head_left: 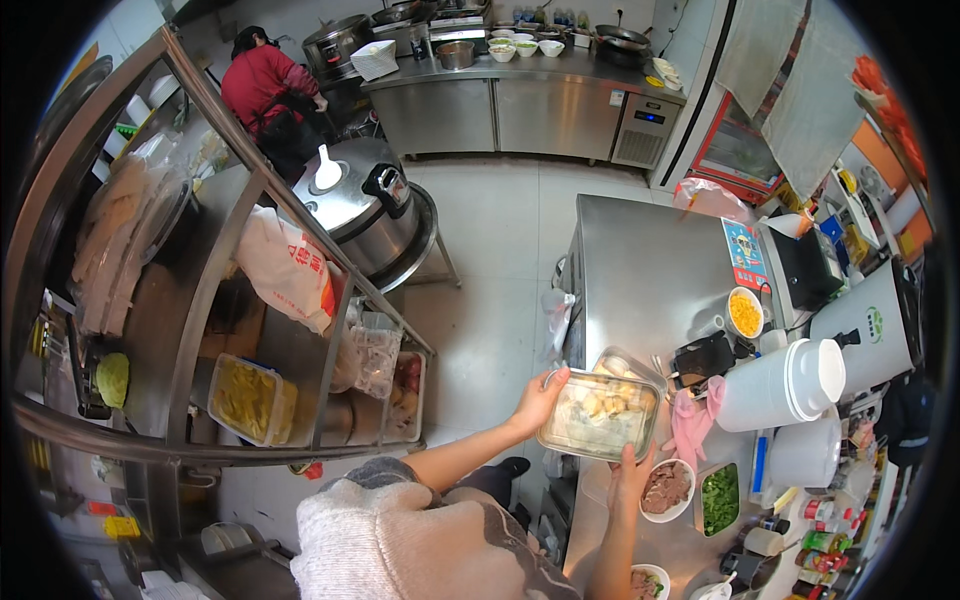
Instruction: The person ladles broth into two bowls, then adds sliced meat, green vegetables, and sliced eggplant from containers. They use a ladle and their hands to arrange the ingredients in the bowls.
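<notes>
Above the near edge of the steel counter point(625, 240), a clear rectangular food container point(600, 412) with pale yellowish pieces inside is held tilted between both hands. My left hand point(541, 402) closes on its left side, thumb at the upper corner. At the near right edge, my right hand point(630, 480) grips it with the fingers up along the side. Just behind it is another clear container point(640, 367) with similar pieces, partly covered. A bowl of sliced meat point(667, 490) and a tray of chopped greens point(719, 499) sit right of my right hand.
Pink gloves point(690, 422), a white lidded bucket point(785, 385) and a bowl of yellow kernels point(744, 312) stand along the counter's right. A metal shelf rack point(225, 275) fills the left. Beyond it are a large cooker point(355, 200) and a person in red point(262, 85).
</notes>
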A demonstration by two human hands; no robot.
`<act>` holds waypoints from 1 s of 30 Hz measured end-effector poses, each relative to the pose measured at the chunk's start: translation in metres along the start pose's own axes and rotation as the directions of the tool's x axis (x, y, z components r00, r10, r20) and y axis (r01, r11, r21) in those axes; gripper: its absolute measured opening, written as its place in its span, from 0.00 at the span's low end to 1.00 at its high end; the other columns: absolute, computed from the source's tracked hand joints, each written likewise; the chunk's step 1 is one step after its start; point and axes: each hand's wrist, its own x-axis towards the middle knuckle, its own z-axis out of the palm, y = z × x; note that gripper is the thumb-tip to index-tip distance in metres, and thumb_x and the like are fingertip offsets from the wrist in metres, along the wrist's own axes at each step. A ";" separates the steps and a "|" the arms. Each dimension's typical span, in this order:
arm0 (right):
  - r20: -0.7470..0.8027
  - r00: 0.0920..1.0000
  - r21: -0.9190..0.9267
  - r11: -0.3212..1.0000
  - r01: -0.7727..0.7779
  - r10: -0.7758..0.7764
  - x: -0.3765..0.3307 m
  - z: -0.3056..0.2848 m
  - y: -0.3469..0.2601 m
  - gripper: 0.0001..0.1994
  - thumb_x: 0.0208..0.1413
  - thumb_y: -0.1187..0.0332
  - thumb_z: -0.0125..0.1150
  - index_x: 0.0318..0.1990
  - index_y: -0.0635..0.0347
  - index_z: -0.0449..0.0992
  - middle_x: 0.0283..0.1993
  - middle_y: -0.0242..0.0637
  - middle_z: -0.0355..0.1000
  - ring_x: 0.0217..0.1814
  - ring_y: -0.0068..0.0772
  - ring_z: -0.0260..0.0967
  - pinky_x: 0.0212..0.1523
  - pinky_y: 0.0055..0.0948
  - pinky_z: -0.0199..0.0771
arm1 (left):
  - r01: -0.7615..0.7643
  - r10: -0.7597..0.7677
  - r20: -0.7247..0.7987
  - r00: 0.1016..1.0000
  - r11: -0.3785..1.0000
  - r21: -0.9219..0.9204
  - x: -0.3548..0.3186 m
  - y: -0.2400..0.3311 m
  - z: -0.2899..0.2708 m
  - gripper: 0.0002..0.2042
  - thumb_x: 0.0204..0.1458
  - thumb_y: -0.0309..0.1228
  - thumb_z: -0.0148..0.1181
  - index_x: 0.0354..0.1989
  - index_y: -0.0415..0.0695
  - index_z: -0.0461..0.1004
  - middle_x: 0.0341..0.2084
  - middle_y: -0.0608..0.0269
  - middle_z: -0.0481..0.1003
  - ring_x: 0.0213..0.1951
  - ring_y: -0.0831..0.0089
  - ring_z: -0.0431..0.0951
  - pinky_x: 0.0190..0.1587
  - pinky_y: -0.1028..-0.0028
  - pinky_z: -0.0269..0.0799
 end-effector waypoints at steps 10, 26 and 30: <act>-0.207 0.952 0.041 0.971 0.237 -0.224 0.000 0.002 0.023 0.22 0.60 0.68 0.56 0.60 0.61 0.62 0.50 0.37 0.69 0.46 0.25 0.69 0.45 0.26 0.72 | 0.002 -0.005 0.011 1.000 0.952 0.306 0.005 -0.009 0.002 0.32 0.60 0.57 0.44 0.52 0.35 0.69 0.46 0.56 0.72 0.49 0.71 0.70 0.54 0.69 0.65; -0.209 0.880 -0.240 0.894 0.378 -0.427 -0.013 0.062 0.044 0.54 0.38 0.55 0.77 0.65 0.69 0.45 0.65 0.50 0.54 0.69 0.42 0.50 0.68 0.37 0.50 | 0.219 -0.108 0.341 0.934 0.926 -0.309 -0.022 0.020 0.079 0.42 0.58 0.65 0.33 0.66 0.37 0.51 0.64 0.50 0.55 0.64 0.55 0.57 0.64 0.59 0.56; -0.173 0.887 -0.114 0.903 0.414 -0.429 -0.016 0.047 0.020 0.43 0.52 0.55 0.67 0.65 0.68 0.48 0.63 0.46 0.57 0.67 0.36 0.52 0.65 0.33 0.53 | 0.113 -0.049 0.280 0.959 0.970 -0.217 -0.023 0.008 0.070 0.42 0.58 0.65 0.32 0.66 0.37 0.51 0.64 0.51 0.55 0.64 0.56 0.57 0.64 0.59 0.55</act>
